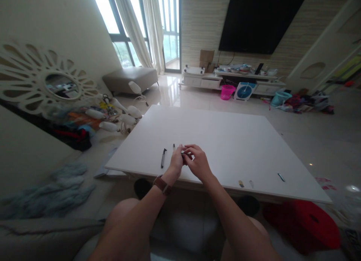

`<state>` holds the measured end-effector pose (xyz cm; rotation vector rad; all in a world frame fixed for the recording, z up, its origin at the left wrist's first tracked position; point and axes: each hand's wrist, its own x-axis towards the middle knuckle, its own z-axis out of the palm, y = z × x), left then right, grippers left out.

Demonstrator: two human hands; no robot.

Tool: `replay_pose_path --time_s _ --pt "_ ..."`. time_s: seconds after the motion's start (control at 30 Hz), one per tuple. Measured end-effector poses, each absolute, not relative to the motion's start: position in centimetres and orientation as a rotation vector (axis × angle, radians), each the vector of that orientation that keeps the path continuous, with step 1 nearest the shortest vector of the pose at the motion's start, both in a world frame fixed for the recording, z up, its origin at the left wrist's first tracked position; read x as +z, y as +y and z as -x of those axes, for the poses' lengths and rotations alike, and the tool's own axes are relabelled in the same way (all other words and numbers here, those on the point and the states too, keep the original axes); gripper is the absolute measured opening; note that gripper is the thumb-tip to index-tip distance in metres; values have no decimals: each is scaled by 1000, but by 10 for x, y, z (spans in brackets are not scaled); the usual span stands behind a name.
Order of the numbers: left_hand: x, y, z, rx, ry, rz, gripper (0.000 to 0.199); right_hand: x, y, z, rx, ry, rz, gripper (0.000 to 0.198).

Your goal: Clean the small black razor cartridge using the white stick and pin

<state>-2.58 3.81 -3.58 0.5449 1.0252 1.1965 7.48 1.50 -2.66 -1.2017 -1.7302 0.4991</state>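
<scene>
Above the front part of the white table (225,141), my left hand (176,161) and my right hand (198,162) are close together, both with fingers closed. Between them shows a bit of a small dark object (182,153), too small and covered to name. My left wrist wears a brown-strapped watch (162,184). Left of my left hand lies a slim dark-and-silver tool (163,158) with a short crosswise head. Just beyond my left fingers is a small pale piece with a dark tip (174,146).
Near the front edge lie a yellow-and-black piece (241,183) and a small clear piece (251,183). A short dark bar (281,177) is further right. A lamp with several white shades (126,119) stands left of the table. Something red (310,223) sits at lower right.
</scene>
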Motion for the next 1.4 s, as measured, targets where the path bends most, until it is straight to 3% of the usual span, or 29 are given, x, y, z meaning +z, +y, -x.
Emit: replay_pose_path --time_s 0.57,0.9,0.97,1.4 --pt "-42 39 25 1207 996 -543 36 -24 14 -74 516 -1709 1209 14" --pt "-22 37 34 1197 941 -592 35 -19 17 -81 433 -1321 1261 13" --pt "-19 39 36 1244 964 -642 30 -20 20 -84 454 -1271 1284 14" --pt "25 55 79 1681 1167 -896 51 -36 30 -92 545 -1161 1321 23"
